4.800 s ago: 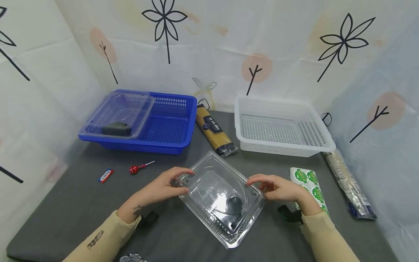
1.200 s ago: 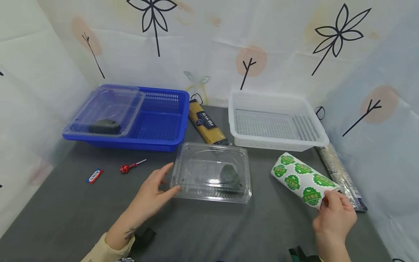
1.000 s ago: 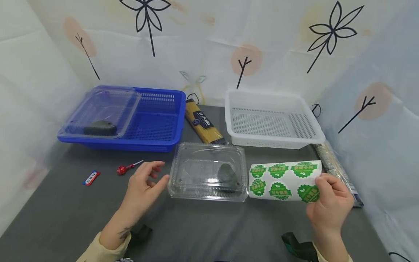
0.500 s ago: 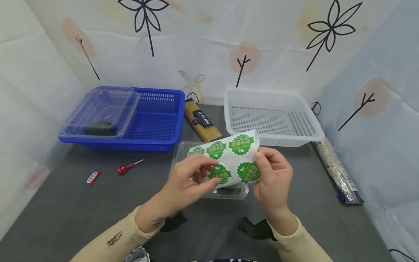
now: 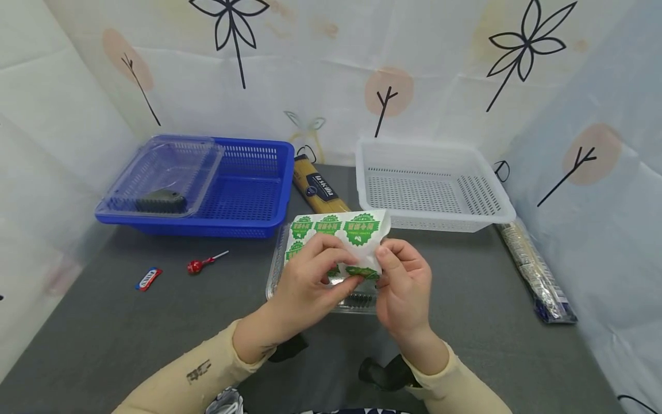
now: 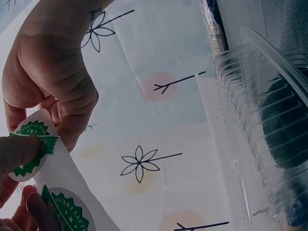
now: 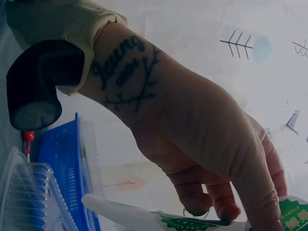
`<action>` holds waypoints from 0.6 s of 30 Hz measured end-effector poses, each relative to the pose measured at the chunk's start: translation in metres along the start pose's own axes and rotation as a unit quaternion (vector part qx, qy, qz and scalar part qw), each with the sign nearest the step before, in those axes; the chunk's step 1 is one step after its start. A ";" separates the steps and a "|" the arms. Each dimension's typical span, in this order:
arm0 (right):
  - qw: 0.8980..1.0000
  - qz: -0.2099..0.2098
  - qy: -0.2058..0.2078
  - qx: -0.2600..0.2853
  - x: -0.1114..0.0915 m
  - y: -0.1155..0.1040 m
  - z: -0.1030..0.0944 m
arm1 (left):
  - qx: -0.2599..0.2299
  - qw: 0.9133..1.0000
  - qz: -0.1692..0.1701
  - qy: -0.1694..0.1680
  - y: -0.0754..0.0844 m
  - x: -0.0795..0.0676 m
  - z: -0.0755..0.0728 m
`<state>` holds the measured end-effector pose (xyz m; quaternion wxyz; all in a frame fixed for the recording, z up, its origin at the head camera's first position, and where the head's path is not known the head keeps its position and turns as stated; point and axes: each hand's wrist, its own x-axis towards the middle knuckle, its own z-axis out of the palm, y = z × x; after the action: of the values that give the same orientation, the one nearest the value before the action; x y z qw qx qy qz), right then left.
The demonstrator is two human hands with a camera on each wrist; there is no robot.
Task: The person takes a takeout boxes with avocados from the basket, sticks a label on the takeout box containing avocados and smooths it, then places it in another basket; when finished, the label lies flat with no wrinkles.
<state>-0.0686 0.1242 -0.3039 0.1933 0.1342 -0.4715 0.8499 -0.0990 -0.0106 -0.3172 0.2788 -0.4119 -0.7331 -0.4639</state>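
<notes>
In the head view, my right hand (image 5: 405,284) grips the right edge of a white sheet (image 5: 380,224) printed with round green stickers. My left hand (image 5: 310,282) reaches across the sheet's front, thumb and fingertips at its lower right corner. The left wrist view shows the left thumb pressing on a green sticker (image 6: 29,127) with a rounded white border; how far it is peeled I cannot tell. Beneath the sheet lies a clear plastic clamshell container (image 5: 357,305), mostly covered by sheet and hands. A dark object (image 6: 284,125) shows through its wall.
A blue basket (image 5: 248,195) at back left bears another clear container (image 5: 181,158) with a dark item inside. Behind the hands lie a spaghetti pack (image 5: 318,187) and a white basket (image 5: 424,223). A lollipop (image 5: 195,266) and small candy (image 5: 149,279) lie left, a silvery packet (image 5: 538,273) right.
The container was turned straight. My right hand picked up the sticker sheet from the right and brought it over the container. My left hand moved in and now pinches at the sheet's corner.
</notes>
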 end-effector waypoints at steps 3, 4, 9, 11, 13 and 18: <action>1.000 -0.008 0.012 -0.013 0.000 0.001 -0.001 | -0.010 0.999 0.031 0.003 -0.001 0.000 0.001; 1.000 -0.012 0.018 -0.020 0.000 0.000 -0.002 | -0.016 0.999 0.043 0.004 -0.001 0.000 0.002; 0.997 -0.034 0.073 -0.019 0.003 -0.004 -0.013 | -0.080 0.992 0.092 0.005 -0.001 -0.002 0.001; 0.993 -0.046 0.107 -0.004 0.006 -0.008 -0.022 | -0.121 0.988 0.093 0.006 -0.002 -0.004 -0.001; 0.989 -0.062 0.133 0.016 0.009 -0.013 -0.036 | -0.164 0.983 0.083 0.006 -0.003 -0.005 -0.003; 0.973 -0.106 0.194 0.060 0.014 -0.033 -0.083 | -0.248 0.969 0.018 0.000 -0.012 -0.014 -0.011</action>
<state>-0.0694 0.2135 -0.3164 0.3613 0.0271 -0.3559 0.8614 -0.1015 -0.0285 -0.3291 0.1766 -0.4809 -0.5878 -0.6262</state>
